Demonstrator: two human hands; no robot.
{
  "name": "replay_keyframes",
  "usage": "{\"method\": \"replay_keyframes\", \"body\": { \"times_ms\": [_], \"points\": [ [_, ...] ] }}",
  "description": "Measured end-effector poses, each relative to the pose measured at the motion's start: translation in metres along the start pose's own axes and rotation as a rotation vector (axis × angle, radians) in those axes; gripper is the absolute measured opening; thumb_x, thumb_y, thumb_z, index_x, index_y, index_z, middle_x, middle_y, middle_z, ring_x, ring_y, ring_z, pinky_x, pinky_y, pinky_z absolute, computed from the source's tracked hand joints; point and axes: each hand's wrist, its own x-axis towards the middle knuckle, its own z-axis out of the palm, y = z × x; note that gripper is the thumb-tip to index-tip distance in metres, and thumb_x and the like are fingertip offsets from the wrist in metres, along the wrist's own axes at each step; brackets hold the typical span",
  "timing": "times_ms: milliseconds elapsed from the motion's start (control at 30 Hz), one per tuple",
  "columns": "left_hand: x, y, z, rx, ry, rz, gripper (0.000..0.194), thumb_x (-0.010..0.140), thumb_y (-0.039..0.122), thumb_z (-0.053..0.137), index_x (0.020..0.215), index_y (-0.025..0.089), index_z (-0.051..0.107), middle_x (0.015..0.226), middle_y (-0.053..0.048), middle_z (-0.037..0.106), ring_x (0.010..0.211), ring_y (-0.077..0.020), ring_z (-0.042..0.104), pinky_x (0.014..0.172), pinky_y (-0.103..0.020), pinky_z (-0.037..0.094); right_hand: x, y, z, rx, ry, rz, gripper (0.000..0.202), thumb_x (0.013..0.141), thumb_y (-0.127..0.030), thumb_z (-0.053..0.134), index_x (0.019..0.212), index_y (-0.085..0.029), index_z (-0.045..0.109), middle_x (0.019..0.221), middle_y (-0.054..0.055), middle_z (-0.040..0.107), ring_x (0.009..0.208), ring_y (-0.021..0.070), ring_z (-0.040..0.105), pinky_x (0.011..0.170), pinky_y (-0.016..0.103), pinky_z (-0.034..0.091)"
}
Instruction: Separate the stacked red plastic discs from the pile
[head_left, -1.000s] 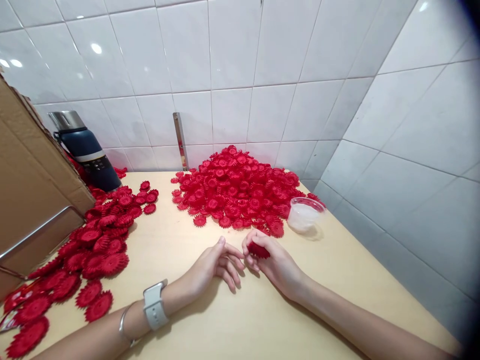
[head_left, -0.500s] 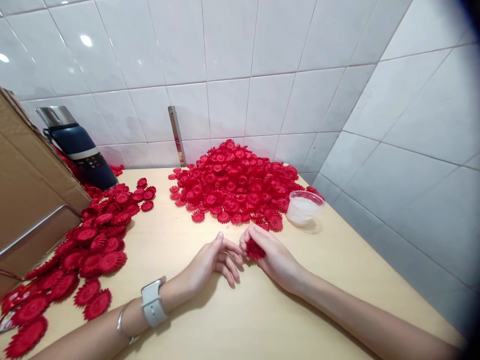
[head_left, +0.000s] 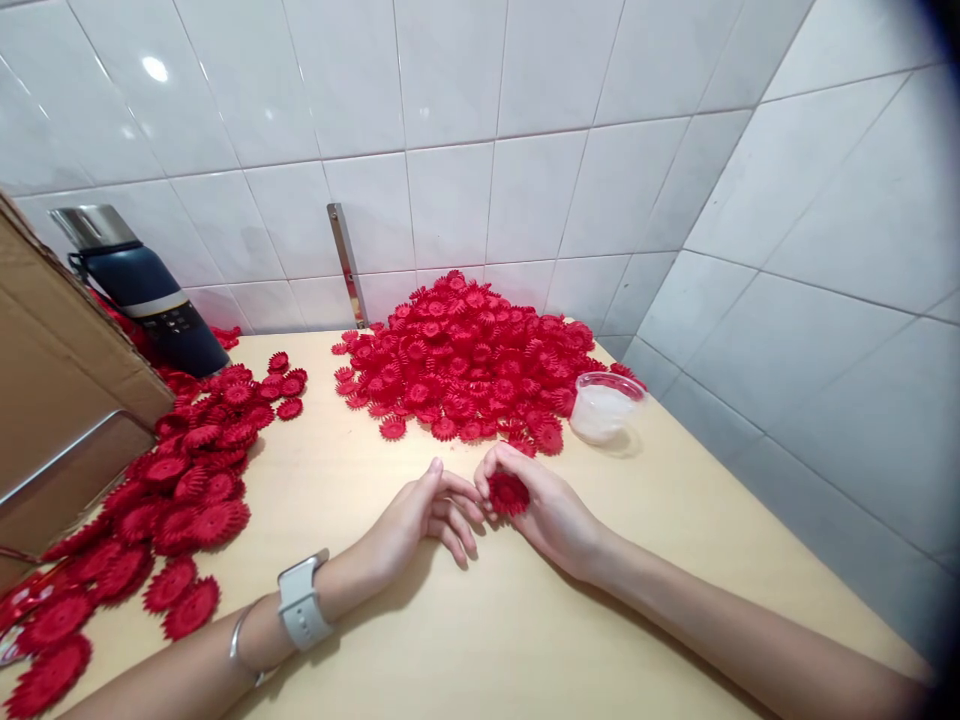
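In my right hand is a red fringed rosette, a round disc with a toothed edge, held between thumb and fingers. My left hand rests beside it on the table, fingers loosely curved and apart, with nothing in them. Its fingertips come close to the right hand's fingers; whether they touch I cannot tell. Just beyond both hands rises a large heap of similar red rosettes. A clear plastic tub with whitish contents stands at the heap's right side.
More red rosettes spread along the left of the pale table. A dark blue bottle leans there behind a cardboard box. Tiled walls bound the back and right, with a metal strip against the back one.
The rosette in my right hand has turned, so its round face shows more. My left hand has barely moved. The whole view has shifted slightly.
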Motion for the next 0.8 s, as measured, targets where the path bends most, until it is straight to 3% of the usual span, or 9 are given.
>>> {"method": "replay_keyframes", "body": {
  "times_ms": [133,300,433,633,733,800],
  "points": [
    [-0.001,0.001,0.000,-0.001,-0.006,0.003,0.053,0.082,0.054,0.026,0.082,0.011,0.057,0.070,-0.008,0.060,0.052,-0.0145,0.058,0.048,-0.026,0.046,0.001,-0.001,0.001,0.098,0.034,-0.012,0.029,0.080,-0.039,0.046,0.059,-0.018,0.045,0.055,-0.002,0.046,0.049,0.0106,0.042,0.048,0.024,0.031],
    [-0.002,0.001,-0.001,-0.002,-0.005,-0.003,0.053,0.083,0.053,0.025,0.083,0.010,0.056,0.069,-0.008,0.059,0.053,-0.0153,0.058,0.049,-0.027,0.047,-0.004,-0.001,0.002,0.017,0.130,-0.027,0.039,0.080,-0.044,0.044,0.053,-0.018,0.034,0.043,-0.008,0.027,0.039,0.0060,0.017,0.040,0.021,0.014],
    [-0.003,0.001,-0.001,0.004,-0.011,0.004,0.056,0.082,0.055,0.021,0.084,0.010,0.055,0.070,-0.008,0.059,0.054,-0.0154,0.058,0.050,-0.028,0.047,-0.011,0.000,0.003,-0.030,0.153,0.028,0.038,0.080,-0.038,0.039,0.049,-0.019,0.030,0.038,-0.009,0.021,0.037,0.0057,0.012,0.039,0.021,0.010],
    [-0.001,0.000,-0.001,-0.010,-0.018,0.011,0.059,0.082,0.057,0.021,0.084,0.010,0.056,0.071,-0.008,0.059,0.053,-0.0147,0.058,0.048,-0.026,0.047,-0.007,-0.003,0.003,0.071,0.068,-0.025,0.015,0.073,-0.025,0.043,0.062,-0.017,0.050,0.057,-0.002,0.044,0.052,0.0103,0.040,0.048,0.023,0.030],
    [0.000,-0.001,-0.001,-0.004,-0.018,0.011,0.060,0.081,0.058,0.021,0.083,0.010,0.057,0.070,-0.008,0.059,0.053,-0.0146,0.058,0.048,-0.026,0.047,-0.003,-0.004,0.003,0.075,0.063,-0.008,0.004,0.069,-0.021,0.051,0.070,-0.018,0.053,0.065,-0.001,0.047,0.059,0.0118,0.044,0.054,0.024,0.034],
    [0.000,-0.001,-0.002,-0.001,-0.021,0.019,0.060,0.081,0.058,0.020,0.084,0.010,0.057,0.070,-0.009,0.059,0.053,-0.0149,0.058,0.049,-0.027,0.048,-0.002,-0.005,0.004,0.052,0.072,0.012,0.010,0.068,-0.022,0.057,0.078,-0.018,0.055,0.070,-0.001,0.050,0.063,0.0120,0.046,0.056,0.024,0.035]
  ]
}}
